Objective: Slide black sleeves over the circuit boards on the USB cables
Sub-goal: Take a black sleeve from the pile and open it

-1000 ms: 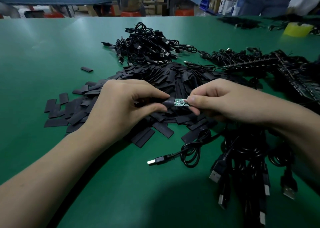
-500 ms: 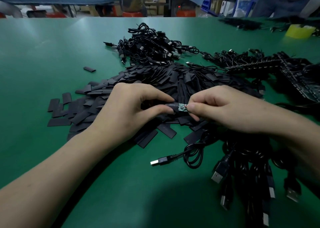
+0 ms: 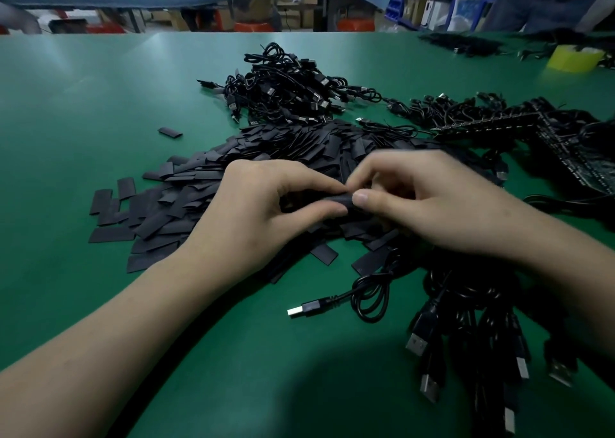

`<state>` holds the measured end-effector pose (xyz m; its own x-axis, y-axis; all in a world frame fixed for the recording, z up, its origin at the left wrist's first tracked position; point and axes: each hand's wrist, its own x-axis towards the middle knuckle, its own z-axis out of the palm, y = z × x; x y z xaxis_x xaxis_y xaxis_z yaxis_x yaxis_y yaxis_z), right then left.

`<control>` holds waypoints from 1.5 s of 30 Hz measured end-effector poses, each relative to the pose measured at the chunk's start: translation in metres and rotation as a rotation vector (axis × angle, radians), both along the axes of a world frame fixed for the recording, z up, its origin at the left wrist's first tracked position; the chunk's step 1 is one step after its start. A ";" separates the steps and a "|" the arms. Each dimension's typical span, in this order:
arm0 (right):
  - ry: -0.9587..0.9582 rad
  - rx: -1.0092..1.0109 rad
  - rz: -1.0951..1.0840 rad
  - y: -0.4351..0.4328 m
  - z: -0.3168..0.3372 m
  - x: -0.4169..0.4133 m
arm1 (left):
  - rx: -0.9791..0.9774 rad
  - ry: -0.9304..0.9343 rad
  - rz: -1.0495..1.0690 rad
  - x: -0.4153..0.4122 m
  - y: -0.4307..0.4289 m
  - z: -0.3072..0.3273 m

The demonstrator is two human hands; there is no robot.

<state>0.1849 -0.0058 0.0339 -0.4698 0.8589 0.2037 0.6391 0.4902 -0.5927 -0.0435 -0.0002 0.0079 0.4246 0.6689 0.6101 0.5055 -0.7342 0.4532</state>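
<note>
My left hand [image 3: 263, 211] and my right hand [image 3: 429, 201] meet over a heap of flat black sleeves [image 3: 266, 158]. Between their fingertips sits one black sleeve [image 3: 341, 200], pinched by my left thumb and forefinger at one end and by my right thumb and fingers at the other. The circuit board is hidden inside that sleeve; no green shows. A black USB cable [image 3: 369, 299] with its plug [image 3: 303, 309] trails from under my right hand onto the green table [image 3: 100, 105].
A tangle of black cables [image 3: 286, 88] lies at the back centre. More USB cables [image 3: 482, 331] fan out at the lower right. Panels of dark circuit boards [image 3: 549, 131] sit at the right. A yellow tape roll [image 3: 575, 57] stands at the far right. A person stands beyond the table.
The green circuit board, seen between my fingertips before, has disappeared inside the black sleeve. My hands have closed together until thumbs nearly touch.
</note>
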 end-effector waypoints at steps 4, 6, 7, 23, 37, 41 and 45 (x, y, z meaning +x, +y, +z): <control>0.123 0.209 -0.009 -0.005 0.003 0.000 | -0.175 -0.197 0.047 -0.002 0.001 -0.002; 0.107 0.271 -0.008 -0.007 0.004 0.000 | -0.232 -0.241 0.038 -0.002 0.002 -0.003; 0.111 0.289 -0.013 -0.007 0.004 0.000 | -0.259 -0.262 0.023 -0.002 0.002 -0.003; 0.100 0.374 -0.016 -0.009 0.000 -0.005 | -0.070 -0.156 0.033 0.002 -0.007 0.002; 0.331 -0.248 0.020 -0.004 0.012 0.005 | -0.047 -0.198 0.065 0.004 -0.002 0.002; 0.335 -0.217 -0.009 -0.004 0.008 0.002 | -0.112 -0.328 0.151 0.006 -0.002 0.000; 0.316 -0.147 -0.040 -0.005 0.004 -0.002 | -0.270 -0.454 0.192 0.006 -0.002 -0.004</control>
